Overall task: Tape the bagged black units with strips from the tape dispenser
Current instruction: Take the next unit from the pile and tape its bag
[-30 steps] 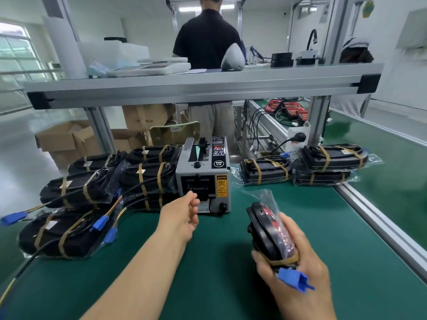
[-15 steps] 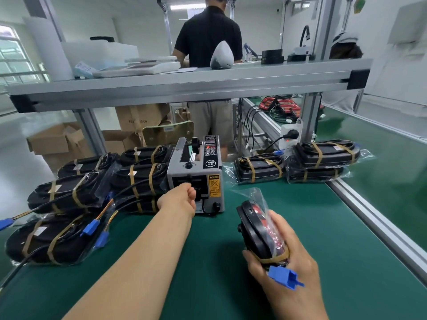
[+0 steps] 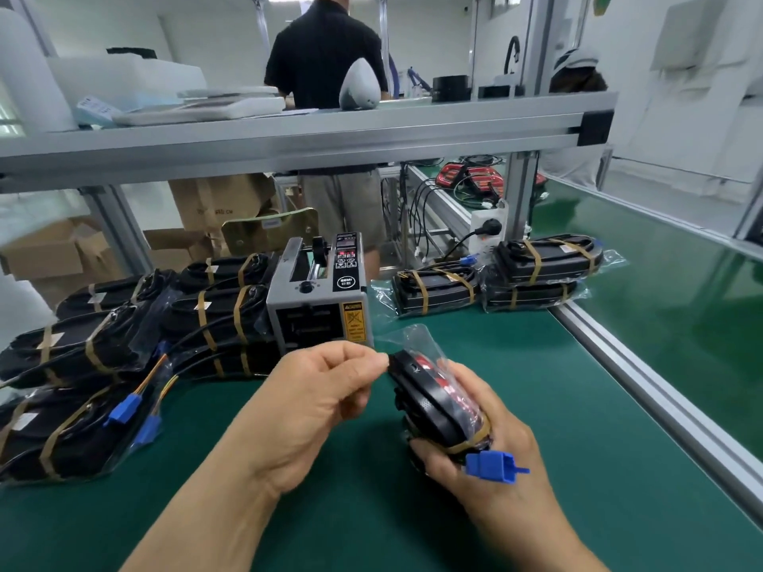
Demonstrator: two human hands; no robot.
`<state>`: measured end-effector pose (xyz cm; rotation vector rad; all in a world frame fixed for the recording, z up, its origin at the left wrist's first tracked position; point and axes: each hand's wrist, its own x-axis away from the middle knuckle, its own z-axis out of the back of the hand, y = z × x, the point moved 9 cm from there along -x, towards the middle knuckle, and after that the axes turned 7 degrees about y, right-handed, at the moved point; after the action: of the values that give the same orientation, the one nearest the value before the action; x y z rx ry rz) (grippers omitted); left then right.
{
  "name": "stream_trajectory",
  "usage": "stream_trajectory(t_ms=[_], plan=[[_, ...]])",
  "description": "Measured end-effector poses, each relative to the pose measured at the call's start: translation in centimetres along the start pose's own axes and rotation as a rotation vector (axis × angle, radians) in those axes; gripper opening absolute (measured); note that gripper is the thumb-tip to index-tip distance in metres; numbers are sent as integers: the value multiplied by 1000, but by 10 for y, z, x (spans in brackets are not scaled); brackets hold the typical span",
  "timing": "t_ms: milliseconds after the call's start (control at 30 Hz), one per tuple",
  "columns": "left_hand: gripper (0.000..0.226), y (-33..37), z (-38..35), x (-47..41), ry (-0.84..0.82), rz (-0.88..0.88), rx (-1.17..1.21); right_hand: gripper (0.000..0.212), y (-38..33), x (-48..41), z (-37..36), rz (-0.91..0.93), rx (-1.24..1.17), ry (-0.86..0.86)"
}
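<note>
**Both hands on one bagged unit, in front of the dispenser**

The dispenser (image 3: 318,299) is a grey metal box with a black knob, a yellow warning label and a small control panel on top. It stands on the green mat (image 3: 578,406), which looks smooth and a little shiny.

Just in front of the dispenser, and a little to its right, the right hand (image 3: 491,435) grasps the unit (image 3: 429,400). The unit is a rounded black shell with red parts inside, wrapped in a thin clear bag which stands up crumpled at the top. A brown tape band (image 3: 475,439) goes around its lower end, and a blue plastic plug (image 3: 493,468) sticks out over the fingers.

The left hand (image 3: 322,398) is directly in front of the dispenser, with curled fingers. Thumb and forefinger pinch at the top end of the unit. Whether a strip is between them I cannot tell.

Left of the dispenser lies a pile (image 3: 124,348) of bagged black units with brown bands and blue plugs. Right of it lie three flatter taped units (image 3: 541,266). Behind it a person in a black shirt (image 3: 326,55) stands beyond an aluminium shelf (image 3: 289,136).
</note>
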<state>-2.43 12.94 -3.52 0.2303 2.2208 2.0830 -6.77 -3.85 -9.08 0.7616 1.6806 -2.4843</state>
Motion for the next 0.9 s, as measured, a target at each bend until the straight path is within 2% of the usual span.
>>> stream_trajectory(t_ms=[67,200,433,633,767,900], plan=[[27,4,-8,0,13,-21,-98,82,-1,0,0,4,-5,-9],[16,7,-16,-8,5,-45,-191,79,0,-1,1,-7,-21,-14],[24,9,-17,-10,-47,1,-135,78,2,1,0,-18,-25,-31],[28,9,-17,-9,-12,-52,-165,77,4,0,-2,-40,-39,-37],[14,10,-19,-9,13,-69,-195,77,3,0,-2,-46,-47,-32],[17,9,-19,-9,39,-90,-218,77,4,1,-2,-48,-46,-31]])
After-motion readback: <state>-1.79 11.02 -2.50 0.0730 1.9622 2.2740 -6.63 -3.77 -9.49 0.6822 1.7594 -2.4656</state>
